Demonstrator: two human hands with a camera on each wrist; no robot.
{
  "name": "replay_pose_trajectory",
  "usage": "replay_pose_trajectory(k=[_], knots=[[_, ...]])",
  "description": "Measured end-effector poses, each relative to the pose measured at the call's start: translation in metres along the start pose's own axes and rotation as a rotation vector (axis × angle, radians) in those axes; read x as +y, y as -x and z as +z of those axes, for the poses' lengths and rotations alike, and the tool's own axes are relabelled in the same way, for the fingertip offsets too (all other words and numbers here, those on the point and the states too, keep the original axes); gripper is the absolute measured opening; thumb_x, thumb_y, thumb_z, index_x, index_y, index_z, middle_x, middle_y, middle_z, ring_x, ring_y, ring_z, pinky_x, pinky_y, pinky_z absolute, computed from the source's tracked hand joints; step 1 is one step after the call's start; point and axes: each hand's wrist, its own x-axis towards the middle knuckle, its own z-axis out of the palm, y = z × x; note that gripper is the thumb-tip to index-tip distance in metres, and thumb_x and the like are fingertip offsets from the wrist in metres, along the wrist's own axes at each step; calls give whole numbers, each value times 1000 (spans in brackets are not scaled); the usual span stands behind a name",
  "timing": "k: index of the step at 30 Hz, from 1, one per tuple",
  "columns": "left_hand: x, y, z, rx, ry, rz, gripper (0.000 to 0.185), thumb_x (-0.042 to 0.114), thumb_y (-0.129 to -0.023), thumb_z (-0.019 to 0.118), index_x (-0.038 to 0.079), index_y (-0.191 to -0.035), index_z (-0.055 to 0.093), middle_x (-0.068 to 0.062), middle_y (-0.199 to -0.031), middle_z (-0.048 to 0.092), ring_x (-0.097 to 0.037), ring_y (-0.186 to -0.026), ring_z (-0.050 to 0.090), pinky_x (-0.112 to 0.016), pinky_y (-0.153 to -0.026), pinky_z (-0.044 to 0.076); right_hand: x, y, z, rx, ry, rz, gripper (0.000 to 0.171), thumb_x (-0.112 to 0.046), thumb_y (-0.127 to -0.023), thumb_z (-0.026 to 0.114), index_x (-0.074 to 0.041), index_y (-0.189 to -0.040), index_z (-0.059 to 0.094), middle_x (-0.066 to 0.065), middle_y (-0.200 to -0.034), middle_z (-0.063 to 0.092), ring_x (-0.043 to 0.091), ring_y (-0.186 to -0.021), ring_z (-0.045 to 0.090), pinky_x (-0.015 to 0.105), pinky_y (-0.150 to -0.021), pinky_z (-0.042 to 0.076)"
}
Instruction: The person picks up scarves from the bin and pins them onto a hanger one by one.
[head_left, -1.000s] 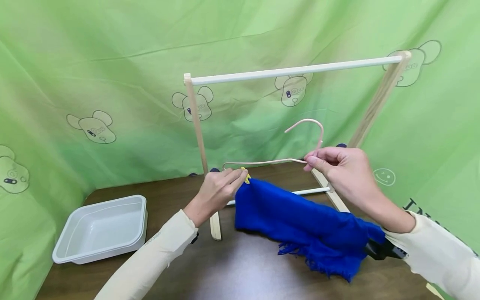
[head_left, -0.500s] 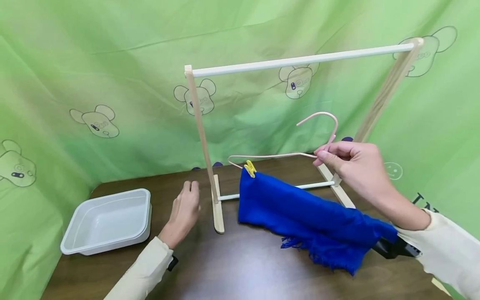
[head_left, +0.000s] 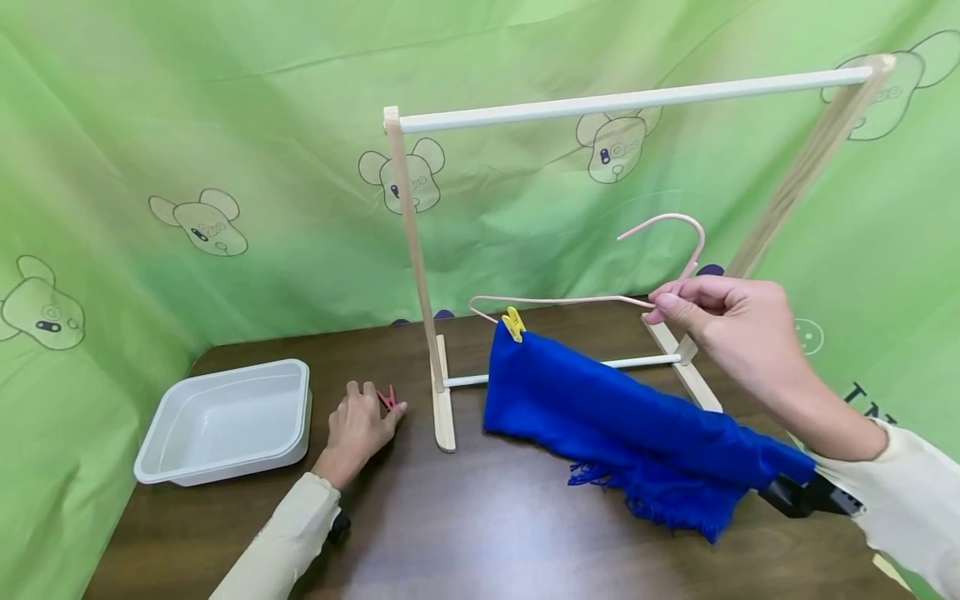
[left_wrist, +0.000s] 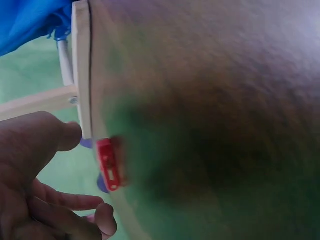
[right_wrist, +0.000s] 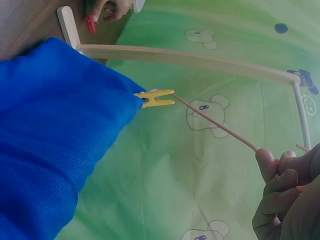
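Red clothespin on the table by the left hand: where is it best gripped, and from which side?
Probably pinch the red clothespin across its two long flat sides, coming down from above. It lies flat on the brown table, so only its top and sides are free. The left hand is right beside it; the rack's wooden foot stands close on the far side.

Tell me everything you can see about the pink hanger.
The thin pink wire hanger has a curved hook on top and looks like coated metal. The right hand pinches it near the hook's base, holding it in the air, roughly level, under the wooden rack's top bar. A yellow clothespin clips the blue fringed cloth to its left end.
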Motion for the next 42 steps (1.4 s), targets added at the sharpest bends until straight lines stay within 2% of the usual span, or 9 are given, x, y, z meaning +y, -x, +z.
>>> replay_pose_trajectory(k=[3,9,16,21,24,28,35,42], knots=[[-1,-2,3,-35,-16,-30,66,56,-88,72,-7,-101,57,-23,-97,54,-42,-72,65,-54,-61,56,2,1,-1,-5,-5,-3,8,-10,-93,74,-4,-92,80,-19,-78,76,-7,-85,69,9,-63,50],[-5,-11,8,-25,-93,-59,69,61,-89,67,-7,-96,58,-21,-87,59,-41,-75,66,-51,-60,56,6,2,1,-29,5,-4,9,-12,-93,73,-5,-93,79,-21,-78,75,-10,-85,67,11,-57,46],[-6,-13,13,-87,-129,-98,61,59,-92,64,-2,-82,60,-19,-83,63,-40,-76,67,-50,-59,55,10,0,0,-51,44,-11,10,-15,-96,71,-11,-94,80,-22,-79,75,-11,-84,66,14,-57,45],[-3,-19,14,-104,-137,-86,56,57,-92,64,8,-66,56,-14,-73,64,-35,-67,67,-46,-52,52,7,-4,-4,-32,47,5,11,-15,-95,72,-8,-96,80,-23,-76,74,-10,-77,63,21,-47,33],[0,-23,14,-122,-138,-68,57,56,-93,63,15,-56,51,-10,-65,61,-29,-59,62,-42,-46,48,4,-6,-9,-31,13,20,10,-16,-95,72,-11,-94,80,-21,-76,74,-4,-60,54,29,-43,26],[3,-26,14,-132,-135,-45,56,48,-95,64,19,-50,47,-7,-61,60,-28,-59,64,-42,-46,47,2,-9,-16,-36,-21,44,12,-18,-96,72,-10,-93,80,-18,-77,75,12,-47,32,34,-41,23],[6,-25,17,-116,-152,-4,45,32,-94,66,12,-55,58,-17,-74,72,-36,-70,71,-47,-52,54,5,-10,-21,-27,-38,85,18,-21,-95,73,-4,-93,79,-14,-75,75,16,-44,34,34,-42,26],[7,-21,20,-51,-107,18,35,27,-94,65,6,-66,64,-20,-80,73,-39,-76,71,-52,-62,57,8,-12,-24,-18,-43,96,16,-20,-94,74,-5,-91,79,-14,-75,75,16,-44,34,35,-41,26]])
